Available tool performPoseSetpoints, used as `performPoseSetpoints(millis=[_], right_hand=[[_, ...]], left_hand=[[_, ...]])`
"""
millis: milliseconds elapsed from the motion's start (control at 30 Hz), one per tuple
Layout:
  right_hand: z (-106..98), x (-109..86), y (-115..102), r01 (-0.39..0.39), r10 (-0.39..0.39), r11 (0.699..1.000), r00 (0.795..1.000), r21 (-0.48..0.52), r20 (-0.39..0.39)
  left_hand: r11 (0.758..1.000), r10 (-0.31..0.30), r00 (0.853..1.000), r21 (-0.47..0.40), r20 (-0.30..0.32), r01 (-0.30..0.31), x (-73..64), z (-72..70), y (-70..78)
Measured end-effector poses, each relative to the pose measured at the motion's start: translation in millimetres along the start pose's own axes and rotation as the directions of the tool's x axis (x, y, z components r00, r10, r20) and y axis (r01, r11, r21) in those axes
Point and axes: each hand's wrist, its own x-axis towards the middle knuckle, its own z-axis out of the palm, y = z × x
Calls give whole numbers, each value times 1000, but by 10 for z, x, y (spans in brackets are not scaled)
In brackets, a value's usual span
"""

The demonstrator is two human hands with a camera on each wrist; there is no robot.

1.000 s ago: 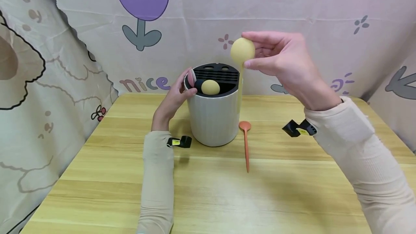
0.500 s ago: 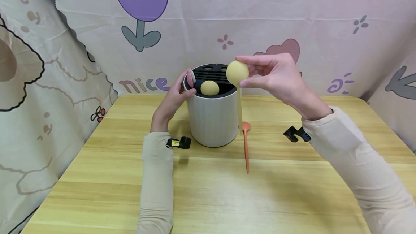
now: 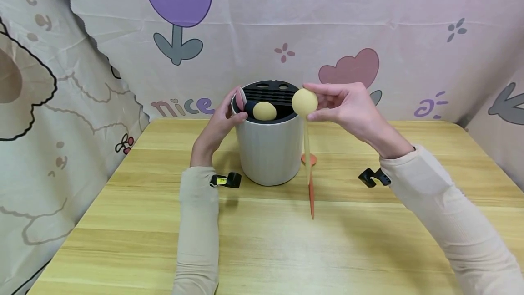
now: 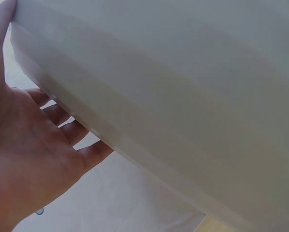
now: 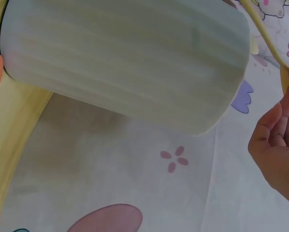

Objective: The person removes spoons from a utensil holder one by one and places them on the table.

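Grip of the right hand (image 3: 348, 106), right of centre in the head view, is a pinch: thumb and finger close on the round head of a yellow utensil (image 3: 304, 102). That head sits at the left of the grip; its long axis runs down from there, handle nearly upright, crossing in view over an orange spoon (image 3: 312, 199) on the desk (image 3: 262, 249). It hangs outside, just beside the right edge of the white holder (image 3: 270, 154) at mid-frame; whether it touches the wall I cannot tell. The left hand (image 3: 219, 126), farther from it, curves thumb and fingers round the holder's left rim. A black insert (image 3: 272, 91) with holes and slots covers the mouth's far part; in the near part stand a yellow round-headed piece (image 3: 264, 111), something dark and a pink piece (image 3: 240, 99).
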Motion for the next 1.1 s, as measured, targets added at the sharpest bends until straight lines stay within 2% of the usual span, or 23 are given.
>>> performPoseSetpoints(millis=[333,500,900,1100], right_hand=[[14,-11,163,-68,67,997,998,48,16],[17,-23,260,-77,76,996,997,54,29],[33,-143,486,-101,92,993,987,63,131],[9,-203,626,-110,109,994,985,0,132]], left_hand=[[1000,6,1000,-1,-4,-6,2,3,0],[1000,0,1000,0,-7,0,3,6,8],[1000,-12,1000,-1,-6,12,-3,3,8],[1000,-9,1000,0,-3,9,3,-3,6]])
